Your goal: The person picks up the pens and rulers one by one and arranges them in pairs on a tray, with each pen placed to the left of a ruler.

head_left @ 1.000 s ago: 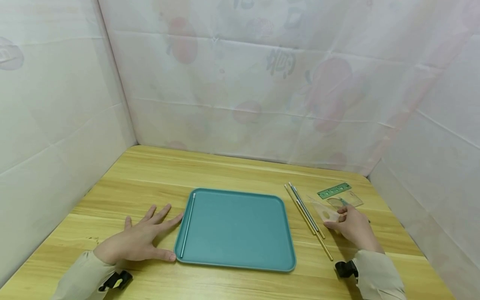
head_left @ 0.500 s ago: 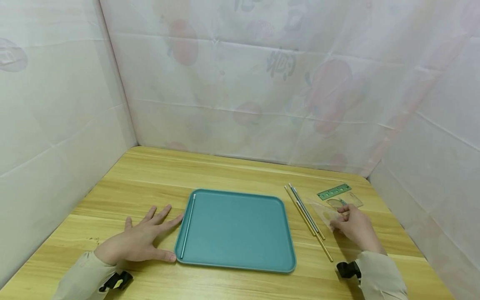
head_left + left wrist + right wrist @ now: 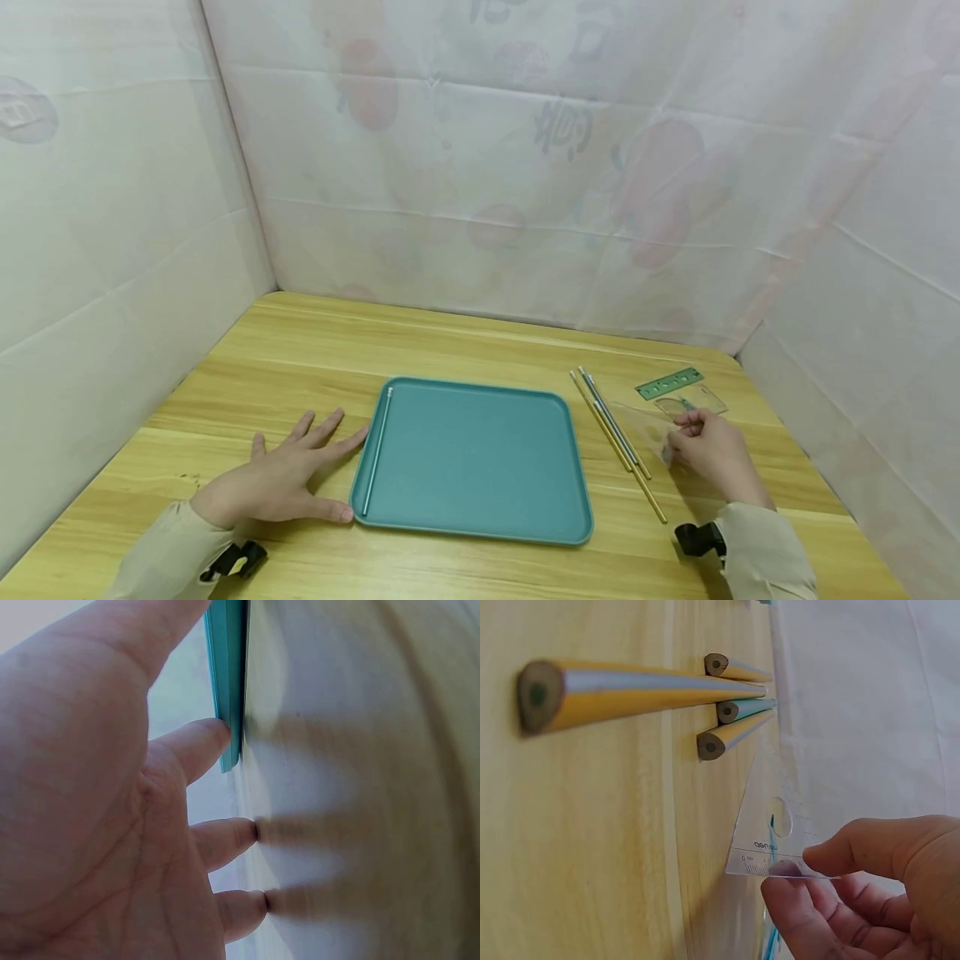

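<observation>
My right hand [image 3: 712, 450] pinches one corner of a clear triangular set square [image 3: 751, 838] between thumb and fingers. The set square has an oval hole and a printed scale, and in the right wrist view it stands tilted up from the tabletop. Beside it lie several unsharpened pencils [image 3: 617, 435], yellow and blue-green. With fingers spread, my left hand [image 3: 281, 479] lies at the left side of a teal tray [image 3: 480, 467]; a fingertip touches its rim [image 3: 231, 742] in the left wrist view. Along the tray's left side rests a single pencil [image 3: 377, 454].
Past the right hand lie a green ruler [image 3: 670, 383] with cut-outs and a clear flat plastic piece [image 3: 712, 400], partly covered by the fingers. Pale patterned cloth [image 3: 480, 167] walls the wooden table [image 3: 480, 342] at the back and both sides.
My right hand has drawn back slightly to the right, and the set square has turned and tilted in its grip. The left hand, tray and pencils have stayed in place.
</observation>
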A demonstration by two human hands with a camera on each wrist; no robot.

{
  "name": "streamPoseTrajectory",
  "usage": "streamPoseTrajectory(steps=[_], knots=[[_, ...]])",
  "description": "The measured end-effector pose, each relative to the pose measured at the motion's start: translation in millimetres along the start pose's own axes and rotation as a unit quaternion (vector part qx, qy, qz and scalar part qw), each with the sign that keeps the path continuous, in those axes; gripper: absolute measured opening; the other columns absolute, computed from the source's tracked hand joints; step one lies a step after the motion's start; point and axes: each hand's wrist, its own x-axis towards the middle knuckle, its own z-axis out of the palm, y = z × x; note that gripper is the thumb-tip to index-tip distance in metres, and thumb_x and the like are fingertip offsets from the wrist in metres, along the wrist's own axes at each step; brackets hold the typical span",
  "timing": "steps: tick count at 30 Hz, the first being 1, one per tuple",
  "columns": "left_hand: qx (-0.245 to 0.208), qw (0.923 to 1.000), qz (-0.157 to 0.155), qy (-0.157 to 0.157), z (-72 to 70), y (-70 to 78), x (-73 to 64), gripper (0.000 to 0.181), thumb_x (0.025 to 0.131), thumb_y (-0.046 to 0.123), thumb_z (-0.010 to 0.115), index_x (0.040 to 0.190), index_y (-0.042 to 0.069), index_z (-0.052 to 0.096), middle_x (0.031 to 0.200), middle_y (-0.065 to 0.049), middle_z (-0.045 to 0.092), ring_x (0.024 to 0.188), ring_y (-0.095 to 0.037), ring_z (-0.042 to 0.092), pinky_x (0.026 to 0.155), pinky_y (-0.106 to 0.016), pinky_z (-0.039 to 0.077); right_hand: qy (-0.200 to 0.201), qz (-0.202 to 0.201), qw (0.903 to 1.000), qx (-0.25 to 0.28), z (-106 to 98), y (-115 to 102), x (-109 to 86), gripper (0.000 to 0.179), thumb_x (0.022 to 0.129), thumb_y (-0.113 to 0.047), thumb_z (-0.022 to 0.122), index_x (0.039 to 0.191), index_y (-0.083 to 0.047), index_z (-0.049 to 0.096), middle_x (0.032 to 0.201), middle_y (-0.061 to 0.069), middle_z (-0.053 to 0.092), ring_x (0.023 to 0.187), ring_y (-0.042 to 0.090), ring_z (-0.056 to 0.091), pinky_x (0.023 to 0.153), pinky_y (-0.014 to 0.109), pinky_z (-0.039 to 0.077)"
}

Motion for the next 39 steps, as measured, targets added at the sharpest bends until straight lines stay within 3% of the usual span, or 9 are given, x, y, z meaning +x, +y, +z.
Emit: streamPoseTrajectory(steps=[8, 17, 27, 34, 39], knots=[[-0.006, 1.0000, -0.001, -0.006, -0.6, 0.3, 0.1, 0.108, 0.083, 0.079, 0.073, 0.171, 0.035, 0.028, 0.178, -0.027, 0.016, 0.155, -0.071, 0.011, 0.088, -0.105, 0.004, 0.013, -0.009, 0.9999, -0.004, -3.8, 0.1, 0.4, 0.038, 0.100, -0.018, 0.058, 0.126, 0.009, 0.064, 0.103, 0.017, 0.068, 0.091, 0.024, 0.064, 0.072, 0.031, 0.051], [-0.001, 1.0000, -0.001, -0.005, -0.8, 1.2, -0.5, 0.108, 0.084, 0.078, 0.074, 0.171, 0.033, 0.029, 0.178, -0.026, 0.017, 0.155, -0.071, 0.013, 0.089, -0.105, 0.007, -0.007, 0.005, 0.9974, 0.071, -6.2, -5.3, -2.0, 0.044, 0.106, -0.020, 0.059, 0.137, 0.011, 0.058, 0.108, 0.013, 0.067, 0.085, 0.010, 0.070, 0.071, 0.024, 0.061], [-0.004, 1.0000, -0.001, -0.005, -1.3, 2.3, -0.8, 0.108, 0.084, 0.078, 0.074, 0.171, 0.033, 0.029, 0.178, -0.026, 0.016, 0.155, -0.071, 0.012, 0.089, -0.105, 0.005, -0.023, 0.016, 0.9884, 0.149, -5.3, -7.0, -1.8, 0.045, 0.109, -0.017, 0.058, 0.141, 0.013, 0.051, 0.111, 0.010, 0.062, 0.087, 0.005, 0.067, 0.081, 0.025, 0.065], [-0.005, 1.0000, -0.002, -0.007, -1.7, 2.4, -1.0, 0.108, 0.084, 0.078, 0.074, 0.171, 0.033, 0.029, 0.178, -0.026, 0.016, 0.156, -0.071, 0.011, 0.090, -0.105, 0.004, -0.039, -0.003, 0.9790, 0.200, -2.6, -9.4, -1.8, 0.048, 0.112, -0.019, 0.058, 0.146, 0.012, 0.046, 0.115, 0.007, 0.059, 0.094, 0.002, 0.067, 0.088, 0.025, 0.064], [-0.007, 0.9999, -0.004, -0.008, -2.4, 3.4, -1.3, 0.109, 0.083, 0.078, 0.074, 0.171, 0.033, 0.029, 0.178, -0.027, 0.016, 0.156, -0.071, 0.011, 0.090, -0.105, 0.004, -0.057, -0.026, 0.9717, 0.228, -2.2, -14.0, -3.8, 0.057, 0.114, -0.019, 0.055, 0.160, 0.010, 0.036, 0.113, 0.004, 0.058, 0.097, 0.003, 0.067, 0.091, 0.025, 0.064]])
